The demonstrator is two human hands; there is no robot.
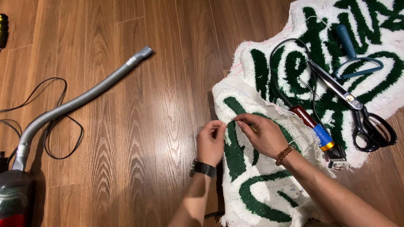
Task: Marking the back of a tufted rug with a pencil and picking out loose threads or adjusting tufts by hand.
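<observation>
A white tufted rug (256,185) with dark green letter shapes lies on the wooden floor, its left edge folded toward me. My left hand (210,142), with a black watch on the wrist, pinches the rug's edge. My right hand (263,133), with a brown bead bracelet, pinches a thin strand or small tool right beside the left fingers; which it is cannot be made out. The two hands almost touch over the rug's edge.
On the rug lie large black scissors (357,111), a corded tool with a red, blue and gold handle (315,130) and a blue-handled tool (351,54). A vacuum cleaner (14,195) with a grey ribbed hose (80,101) and black cable (54,138) lies at the left.
</observation>
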